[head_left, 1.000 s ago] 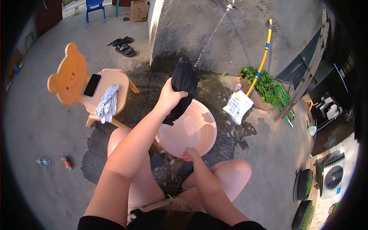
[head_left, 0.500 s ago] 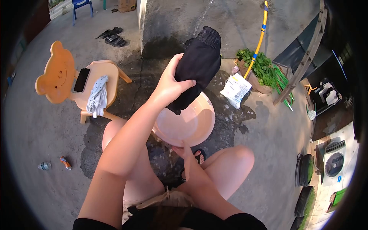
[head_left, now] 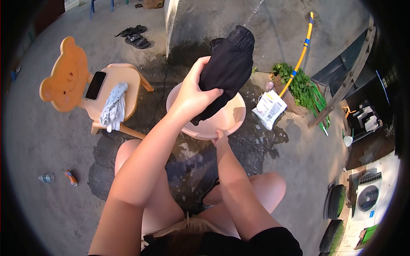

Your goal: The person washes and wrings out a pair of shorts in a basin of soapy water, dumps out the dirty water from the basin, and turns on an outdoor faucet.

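My left hand is closed around a bundled black garment with a gathered elastic edge at its top. The bundle is held up over a pale pink basin and hides part of its inside. Low on the near side, my right hand grips the rim of the basin, thumb on top. The basin is over wet concrete, close to the wall; I cannot tell whether its base touches the ground. A thin stream of water comes down behind the garment.
To the left is an orange bear-backed chair with a phone and a light cloth on it. A white packet and a yellow pipe are on the right. A bottle and can lie left.
My right hand has pushed the basin away from me, towards the wall. My left hand still holds the black garment up, and the view has shifted slightly.
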Motion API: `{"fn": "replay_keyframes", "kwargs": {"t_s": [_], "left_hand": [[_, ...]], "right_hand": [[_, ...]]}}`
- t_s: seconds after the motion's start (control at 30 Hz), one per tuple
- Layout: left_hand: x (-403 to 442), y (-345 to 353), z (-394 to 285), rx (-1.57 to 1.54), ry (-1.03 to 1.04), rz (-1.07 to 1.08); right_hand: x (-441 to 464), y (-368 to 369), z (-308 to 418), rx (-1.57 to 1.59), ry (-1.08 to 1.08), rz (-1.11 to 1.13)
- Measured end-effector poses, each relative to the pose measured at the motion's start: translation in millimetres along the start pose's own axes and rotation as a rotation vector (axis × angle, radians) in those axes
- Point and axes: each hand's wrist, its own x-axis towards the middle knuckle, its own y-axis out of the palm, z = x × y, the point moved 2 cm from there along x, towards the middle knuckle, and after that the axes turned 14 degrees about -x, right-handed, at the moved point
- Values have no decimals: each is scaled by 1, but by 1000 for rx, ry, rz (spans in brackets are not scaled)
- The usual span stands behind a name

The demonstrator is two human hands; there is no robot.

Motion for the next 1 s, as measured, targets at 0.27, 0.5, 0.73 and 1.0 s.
{"fn": "replay_keyframes", "kwargs": {"t_s": [0.27,0.5,0.73,1.0], "left_hand": [[2,-6,0,-11,62,-55],[5,-11,4,5,118,-32],[6,-4,0,-46,72,-44],[2,2,-2,-88,85,-8]], "right_hand": [[43,72,-2,105,53,226],[95,99,3,38,-182,513],[-8,14,157,-927,-334,-511],[-99,-60,326,-1901,-921,-945]]}}
